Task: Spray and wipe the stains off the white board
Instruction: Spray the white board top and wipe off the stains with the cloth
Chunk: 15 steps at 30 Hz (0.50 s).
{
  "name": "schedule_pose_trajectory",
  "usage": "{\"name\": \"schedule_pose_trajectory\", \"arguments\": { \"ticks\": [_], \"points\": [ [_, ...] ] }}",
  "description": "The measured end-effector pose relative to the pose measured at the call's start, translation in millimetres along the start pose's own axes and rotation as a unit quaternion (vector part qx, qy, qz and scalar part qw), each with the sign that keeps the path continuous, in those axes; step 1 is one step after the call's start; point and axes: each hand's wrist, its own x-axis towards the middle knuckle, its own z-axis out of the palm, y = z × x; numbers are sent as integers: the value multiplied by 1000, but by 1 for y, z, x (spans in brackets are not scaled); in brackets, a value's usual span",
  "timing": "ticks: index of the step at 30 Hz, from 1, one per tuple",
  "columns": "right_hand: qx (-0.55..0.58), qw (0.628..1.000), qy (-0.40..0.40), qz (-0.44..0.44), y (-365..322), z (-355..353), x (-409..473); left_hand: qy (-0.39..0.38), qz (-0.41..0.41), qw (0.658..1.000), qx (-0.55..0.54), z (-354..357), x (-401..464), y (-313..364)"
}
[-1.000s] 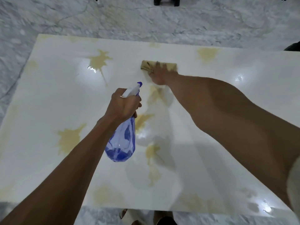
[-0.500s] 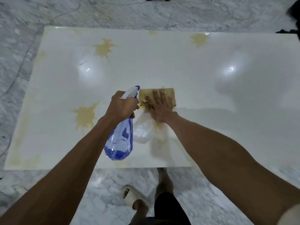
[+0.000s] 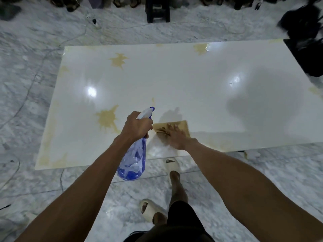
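Observation:
A large glossy white board lies flat on the marble floor. Yellow stains mark it: one splat left of my hands, another near the far left, one at the far edge. My left hand grips the neck of a blue spray bottle, nozzle pointing away over the board. My right hand presses flat, fingers spread, on a tan cloth near the board's near edge.
Marble floor surrounds the board. My feet in pale slippers stand at the near edge. A dark stool and several shoes line the far side. A black bag overlaps the far right corner. A cable runs at left.
My right hand has drawn the cloth back from the board's far middle to its near edge, and the stains along that path have faded. The view has pulled back. The bottle stays in my left hand.

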Motion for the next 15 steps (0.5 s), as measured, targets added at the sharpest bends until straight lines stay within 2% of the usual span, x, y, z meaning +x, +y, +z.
{"name": "schedule_pose_trajectory", "arguments": {
  "ticks": [2, 4, 7, 11, 13, 15],
  "points": [
    [144, 989, 24, -17, -11, -29, -9, 5, 8, 1000, 7, -9, -8, 3],
    [308, 946, 96, -5, -22, -47, -25, 6, 21, 1000, 15, -16, -17, 7],
    [562, 807, 181, 22, -35, -69, -43, 9, 35, 999, 14, -27, -29, 19],
    [757, 639, 124, -66, -56, -94, -64, 0, 48, 999, 2, -36, -43, 38],
    [791, 595, 109, -92, -67, -99, -71, 0, 50, 999, 13, -39, -49, 48],
    [802, 580, 88, -116, -77, -102, -77, 7, 50, 998, 32, -41, -55, 55]
  ]
}}
